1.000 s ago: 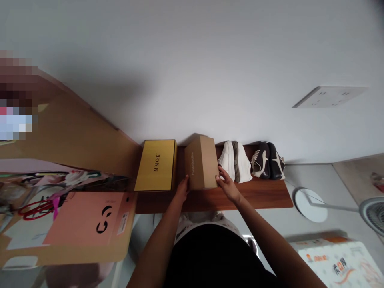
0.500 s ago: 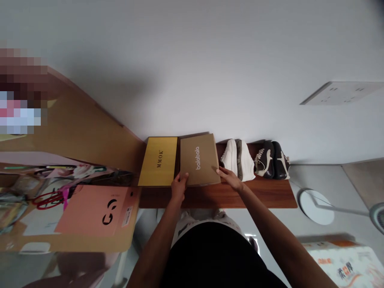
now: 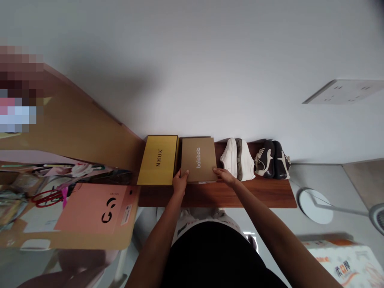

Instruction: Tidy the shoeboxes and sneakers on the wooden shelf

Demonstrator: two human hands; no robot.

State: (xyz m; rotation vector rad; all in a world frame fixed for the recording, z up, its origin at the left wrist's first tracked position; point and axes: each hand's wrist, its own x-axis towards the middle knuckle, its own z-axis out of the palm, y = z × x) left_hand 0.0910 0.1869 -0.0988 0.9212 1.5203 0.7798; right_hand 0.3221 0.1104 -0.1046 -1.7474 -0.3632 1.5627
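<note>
A brown balabala box sits on the dark wooden shelf, between a yellow MMOK box and a pair of white shoes. My left hand grips its front left corner, thumb on the lid. At the front right corner, my right hand holds the same box with the thumb on top and the other fingers partly hidden. Further right on the shelf stands a pair of dark shoes with beige trim.
To the left, a desk carries a pink box, red-handled scissors and papers. A cardboard panel rises beside the shelf. A round white base and a printed white package are at the right.
The brown box has straightened and sits lower, its lid now in line with the shelf. My right hand has shifted slightly left with it.
</note>
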